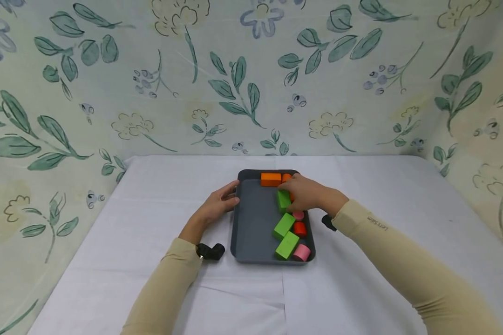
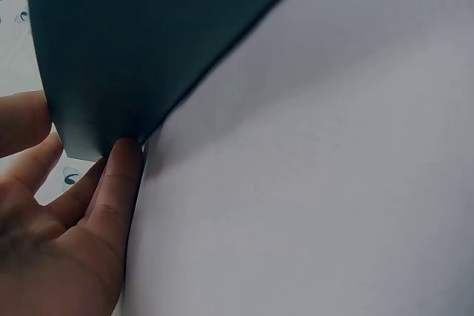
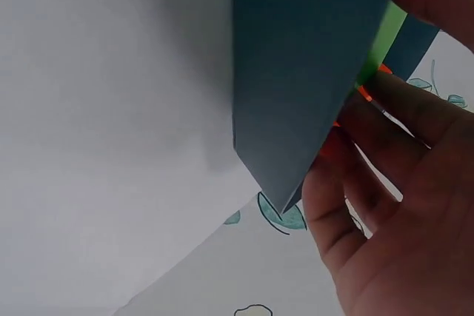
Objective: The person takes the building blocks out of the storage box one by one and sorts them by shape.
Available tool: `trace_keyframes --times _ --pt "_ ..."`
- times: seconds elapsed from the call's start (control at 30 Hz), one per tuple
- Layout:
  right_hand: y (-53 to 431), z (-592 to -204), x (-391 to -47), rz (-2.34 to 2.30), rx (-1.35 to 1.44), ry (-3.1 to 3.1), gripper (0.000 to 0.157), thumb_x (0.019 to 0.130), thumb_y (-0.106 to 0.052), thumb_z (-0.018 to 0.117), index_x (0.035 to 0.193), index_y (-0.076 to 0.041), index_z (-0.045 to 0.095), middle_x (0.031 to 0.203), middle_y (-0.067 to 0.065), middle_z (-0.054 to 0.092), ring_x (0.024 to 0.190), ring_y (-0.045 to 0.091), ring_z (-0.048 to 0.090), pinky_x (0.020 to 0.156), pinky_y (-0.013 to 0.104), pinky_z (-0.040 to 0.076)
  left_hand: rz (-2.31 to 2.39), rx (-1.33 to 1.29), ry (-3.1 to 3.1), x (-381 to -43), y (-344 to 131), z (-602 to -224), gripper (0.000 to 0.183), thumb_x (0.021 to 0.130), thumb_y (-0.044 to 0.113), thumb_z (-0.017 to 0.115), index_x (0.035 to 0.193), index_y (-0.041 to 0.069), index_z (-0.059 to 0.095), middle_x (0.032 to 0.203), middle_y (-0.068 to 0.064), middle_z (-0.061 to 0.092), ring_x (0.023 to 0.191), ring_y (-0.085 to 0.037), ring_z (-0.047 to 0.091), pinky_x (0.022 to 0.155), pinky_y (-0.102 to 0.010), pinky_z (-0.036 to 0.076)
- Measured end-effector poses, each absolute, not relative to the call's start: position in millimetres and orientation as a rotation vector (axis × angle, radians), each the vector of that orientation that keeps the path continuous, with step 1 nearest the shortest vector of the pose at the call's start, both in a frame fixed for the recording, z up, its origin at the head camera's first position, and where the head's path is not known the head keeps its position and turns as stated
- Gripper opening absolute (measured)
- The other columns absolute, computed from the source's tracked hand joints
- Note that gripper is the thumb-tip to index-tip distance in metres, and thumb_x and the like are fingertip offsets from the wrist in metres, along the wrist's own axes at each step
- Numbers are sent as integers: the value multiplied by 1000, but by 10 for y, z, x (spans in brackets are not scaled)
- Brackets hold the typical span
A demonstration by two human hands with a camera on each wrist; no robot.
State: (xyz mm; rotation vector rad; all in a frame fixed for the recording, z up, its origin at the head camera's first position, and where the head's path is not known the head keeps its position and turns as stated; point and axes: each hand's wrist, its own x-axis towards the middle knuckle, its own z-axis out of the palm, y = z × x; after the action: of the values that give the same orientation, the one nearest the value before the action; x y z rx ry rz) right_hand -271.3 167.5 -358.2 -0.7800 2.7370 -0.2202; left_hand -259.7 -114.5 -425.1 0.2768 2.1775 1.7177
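Observation:
A dark grey tray (image 1: 253, 228) lies on the white-covered table. My left hand (image 1: 215, 205) rests against its left side, the fingers and thumb touching the outer wall in the left wrist view. Over the tray's right side, my right hand (image 1: 310, 193) pinches a green rectangular block (image 1: 283, 203) between thumb and fingers. Two more green blocks lie nearer me, one green block (image 1: 284, 226) above another green block (image 1: 287, 245). Beside them sit a red cylinder (image 1: 299, 229), a pink cylinder (image 1: 302, 252) and another pink piece (image 1: 298, 215).
An orange block (image 1: 270, 179) lies along the tray's far edge, with more orange partly hidden by the right hand. White cloth (image 1: 381, 200) covers the table, and a flowered curtain (image 1: 251, 93) hangs behind it. Black wrist cameras sit below both hands.

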Motion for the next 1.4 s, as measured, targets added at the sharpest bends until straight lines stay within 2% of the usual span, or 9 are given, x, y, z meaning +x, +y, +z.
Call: trace_keyframes --times 0.27,0.5,0.63,0.77,0.9,1.2,1.4 --pt "1716 -3665 -2741 -278 -783 2773 65 84 -21 78 142 -7 53 141 10 59 122 29 43 102 42 50 1730 236 2204 -2586 -1103 -4246 64 99 6 50 158 21 28 165 -10 27 149 -32 34 116 -49 41" --pt "1766 -3714 -2782 -321 -814 2789 63 85 -20 76 142 -7 53 143 12 57 125 30 42 105 44 48 1709 154 2308 -2558 -1032 -4219 59 99 4 49 155 20 36 162 -8 34 144 -29 44 113 -46 45" --pt "1802 -3729 -2795 -361 -803 2772 62 86 -21 77 142 -9 53 143 11 56 125 29 43 106 45 49 1700 155 2310 -2558 -1037 -4249 59 99 7 50 155 22 36 162 -7 34 145 -30 42 114 -46 43" --pt "1868 -3678 -2771 -501 -789 2756 65 85 -19 76 144 -9 50 141 12 55 120 29 50 104 47 51 1666 174 2274 -2555 -1064 -4272 61 100 11 51 156 26 32 163 -3 31 148 -27 38 118 -46 40" --pt "2033 -3566 -2785 -641 -757 2817 66 84 -17 74 144 -7 49 139 14 54 118 31 55 102 51 53 1667 201 2254 -2568 -1078 -4245 63 100 12 50 157 26 28 164 -4 30 148 -27 37 119 -47 37" --pt "2606 -3564 -2924 -542 -481 2904 62 83 -10 71 140 0 49 135 20 53 120 38 52 103 54 51 1723 120 2234 -2570 -1035 -4225 62 99 10 52 156 27 33 162 -9 33 148 -29 37 119 -47 38" --pt "2782 -3567 -2993 -512 -405 2903 65 80 -7 72 139 4 48 135 24 53 119 40 52 105 56 48 1758 45 2246 -2538 -966 -4232 60 100 10 52 155 27 34 160 -13 36 146 -30 41 118 -49 39"
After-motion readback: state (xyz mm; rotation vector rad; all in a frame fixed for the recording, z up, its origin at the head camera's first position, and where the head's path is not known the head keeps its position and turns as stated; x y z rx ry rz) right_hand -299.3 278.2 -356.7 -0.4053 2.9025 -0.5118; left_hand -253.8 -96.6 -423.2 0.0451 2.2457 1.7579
